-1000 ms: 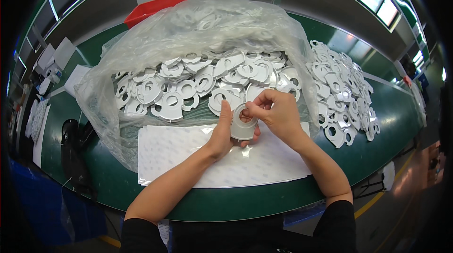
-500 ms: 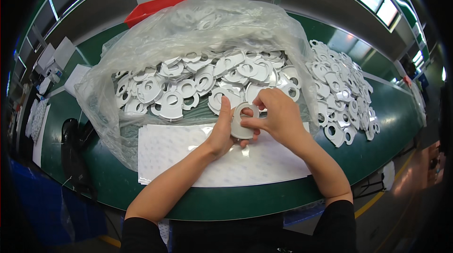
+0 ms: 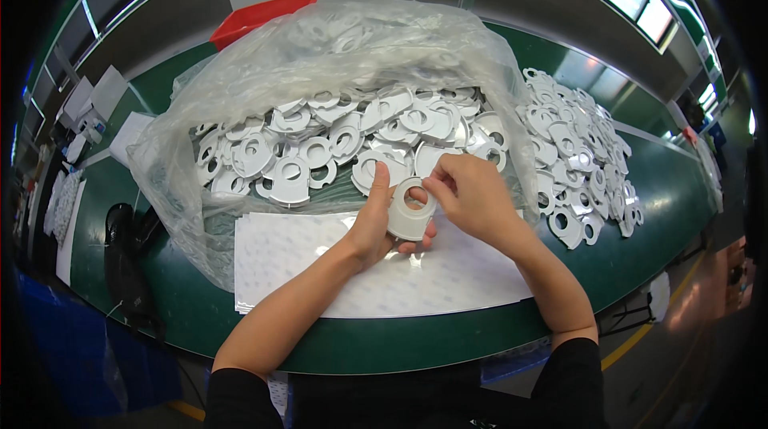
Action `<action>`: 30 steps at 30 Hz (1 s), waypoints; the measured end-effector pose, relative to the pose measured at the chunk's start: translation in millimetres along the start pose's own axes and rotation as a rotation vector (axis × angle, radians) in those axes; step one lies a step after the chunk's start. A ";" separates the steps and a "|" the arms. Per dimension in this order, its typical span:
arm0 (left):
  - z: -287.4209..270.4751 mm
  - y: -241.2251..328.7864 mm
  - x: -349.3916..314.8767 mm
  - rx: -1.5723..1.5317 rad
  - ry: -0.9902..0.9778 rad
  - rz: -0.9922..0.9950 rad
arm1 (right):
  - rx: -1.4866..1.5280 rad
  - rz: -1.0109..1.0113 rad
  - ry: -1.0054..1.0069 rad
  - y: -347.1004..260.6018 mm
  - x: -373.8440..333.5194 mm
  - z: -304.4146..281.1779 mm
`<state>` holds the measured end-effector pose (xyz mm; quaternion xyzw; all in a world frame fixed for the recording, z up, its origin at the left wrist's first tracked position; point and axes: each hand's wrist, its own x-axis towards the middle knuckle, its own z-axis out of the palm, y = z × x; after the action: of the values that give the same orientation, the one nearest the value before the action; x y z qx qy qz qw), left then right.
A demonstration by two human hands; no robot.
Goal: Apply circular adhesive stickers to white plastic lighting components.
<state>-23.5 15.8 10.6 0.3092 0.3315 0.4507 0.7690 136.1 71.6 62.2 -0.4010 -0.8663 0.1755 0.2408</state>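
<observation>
A light grey plastic part (image 3: 410,226) with a rounded top and a large round hole is held up above the white sheets. My left hand (image 3: 373,222) grips it from the left, thumb raised along its side and fingers behind it. At its upper right edge, the closed fingertips of my right hand (image 3: 478,198) pinch the rim beside the hole. Whether anything thin is also between those fingers cannot be made out. Just beyond both hands lies a heap of similar parts (image 3: 292,178) inside an open clear plastic bag (image 3: 180,121).
A stack of glossy white sheets (image 3: 296,269) lies on the green table (image 3: 384,347) under my hands. More grey parts form a loose pile (image 3: 568,153) at the right. A red tray (image 3: 264,19) stands behind the bag, and a black object (image 3: 124,269) rests at the left.
The plastic part has tilted in my left hand, so its lower curved lip now shows. My right thumb has moved from across the hole up to the part's upper right edge.
</observation>
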 end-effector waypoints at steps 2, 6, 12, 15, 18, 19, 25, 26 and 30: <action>-0.2 0.7 -0.7 0.000 -0.005 -0.004 | -0.059 -0.054 0.059 -1.1 0.5 3.4; -5.0 0.6 -1.3 -0.016 -0.048 0.003 | 0.048 -0.002 0.037 1.4 2.9 6.0; 3.6 0.8 3.3 -0.082 0.093 0.118 | 0.161 0.111 0.126 27.5 16.0 -6.3; -7.0 27.5 -3.8 -0.034 0.146 0.297 | 0.141 0.167 0.419 56.5 30.5 -49.3; -18.6 58.9 -11.0 0.105 0.369 0.495 | -0.175 0.253 0.695 108.0 25.8 -110.8; -25.3 64.1 -12.3 0.105 0.376 0.496 | -0.292 0.317 0.800 108.4 22.8 -124.5; -33.0 44.4 -8.9 1.503 0.608 0.754 | -0.600 0.255 0.986 107.7 7.3 -141.1; -35.7 40.0 -9.2 1.505 0.611 0.750 | -0.445 0.209 0.842 87.6 9.4 -134.9; -35.6 34.0 -12.5 1.697 0.497 0.670 | 0.122 -0.024 0.254 16.7 5.7 -73.4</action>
<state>-72.8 24.6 18.9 0.7398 0.5968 0.3097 0.0252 184.1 94.5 115.8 -0.3941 -0.8214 0.1727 0.3744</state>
